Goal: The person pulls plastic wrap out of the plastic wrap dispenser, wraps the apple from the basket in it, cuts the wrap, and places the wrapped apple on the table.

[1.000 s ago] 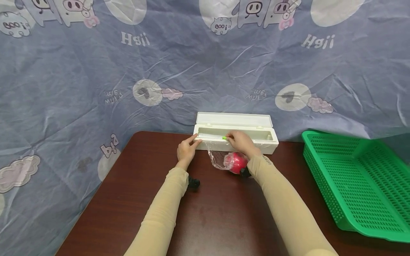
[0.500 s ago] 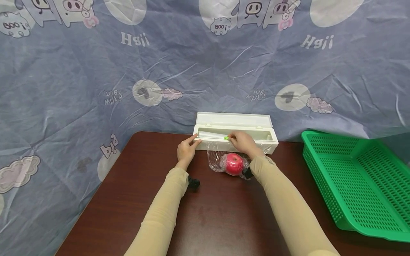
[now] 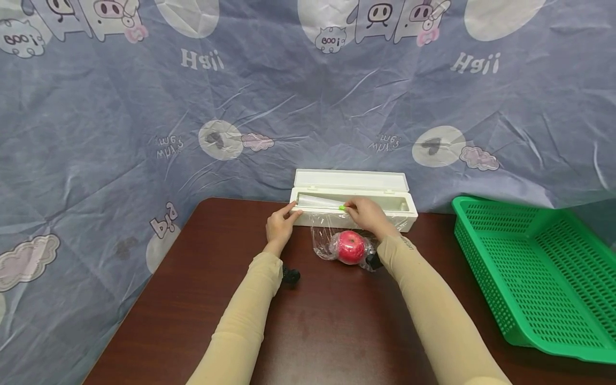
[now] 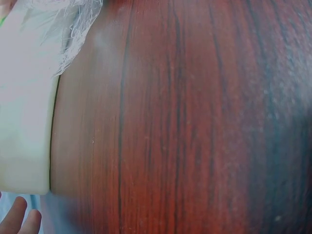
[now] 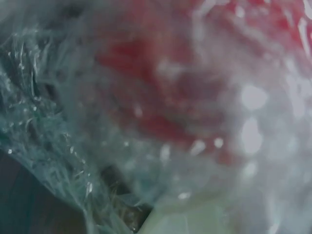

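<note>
A long white cling film box [image 3: 353, 219] stands at the table's back with its lid [image 3: 351, 180] raised. Its left end is gripped by my left hand [image 3: 279, 225], index finger at the top rim and thumb on the front. My right hand [image 3: 367, 215] pinches a small green slide cutter [image 3: 342, 207] on the front rim, near mid-length. Inside lies a whitish film roll [image 3: 317, 201]. Clear film [image 3: 323, 238] hangs over the front down to a red apple [image 3: 351, 247] wrapped in it. The right wrist view shows the wrapped apple [image 5: 161, 97] blurred and close.
A green plastic basket [image 3: 524, 334] stands at the table's right. Patterned grey-blue cloth [image 3: 308, 107] hangs directly behind the box. Brown wooden tabletop [image 3: 317, 331] lies in front, and black wrist gear [image 3: 291, 275] shows under the left sleeve.
My right hand has slid slightly right along the rim with the green slide cutter. The apple has come into fuller view, shifting slightly left. My left hand stays in place.
</note>
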Demonstrator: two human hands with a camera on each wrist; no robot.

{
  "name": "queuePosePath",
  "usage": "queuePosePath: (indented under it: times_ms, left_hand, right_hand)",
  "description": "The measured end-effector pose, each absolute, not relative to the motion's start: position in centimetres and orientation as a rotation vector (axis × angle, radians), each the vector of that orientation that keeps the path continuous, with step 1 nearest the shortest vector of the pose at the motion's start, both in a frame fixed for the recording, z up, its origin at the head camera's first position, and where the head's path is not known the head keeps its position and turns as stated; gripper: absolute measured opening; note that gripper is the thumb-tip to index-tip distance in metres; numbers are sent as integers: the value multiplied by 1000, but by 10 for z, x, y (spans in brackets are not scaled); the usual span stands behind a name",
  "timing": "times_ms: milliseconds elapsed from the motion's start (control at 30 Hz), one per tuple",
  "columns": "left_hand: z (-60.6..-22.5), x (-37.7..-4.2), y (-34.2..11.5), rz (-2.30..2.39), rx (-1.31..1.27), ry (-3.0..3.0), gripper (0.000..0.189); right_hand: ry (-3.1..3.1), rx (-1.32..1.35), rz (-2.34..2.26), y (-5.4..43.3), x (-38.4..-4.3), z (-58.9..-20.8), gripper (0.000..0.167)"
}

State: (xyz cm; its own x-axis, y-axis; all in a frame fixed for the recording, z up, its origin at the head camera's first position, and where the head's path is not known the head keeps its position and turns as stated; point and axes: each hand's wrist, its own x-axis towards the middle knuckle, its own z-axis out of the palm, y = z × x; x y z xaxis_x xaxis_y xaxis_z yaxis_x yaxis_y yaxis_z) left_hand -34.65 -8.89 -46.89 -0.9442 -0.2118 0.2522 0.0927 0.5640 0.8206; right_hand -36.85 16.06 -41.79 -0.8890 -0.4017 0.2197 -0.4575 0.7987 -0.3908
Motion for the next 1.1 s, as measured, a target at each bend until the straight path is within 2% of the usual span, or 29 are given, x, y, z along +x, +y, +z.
queuePosePath:
  times_ms: [1100]
  left_hand:
    - [-472, -349, -89, -1328, 104, -2472, 44]
  right_hand:
    - [-2788, 701, 646, 189, -365, -421, 20]
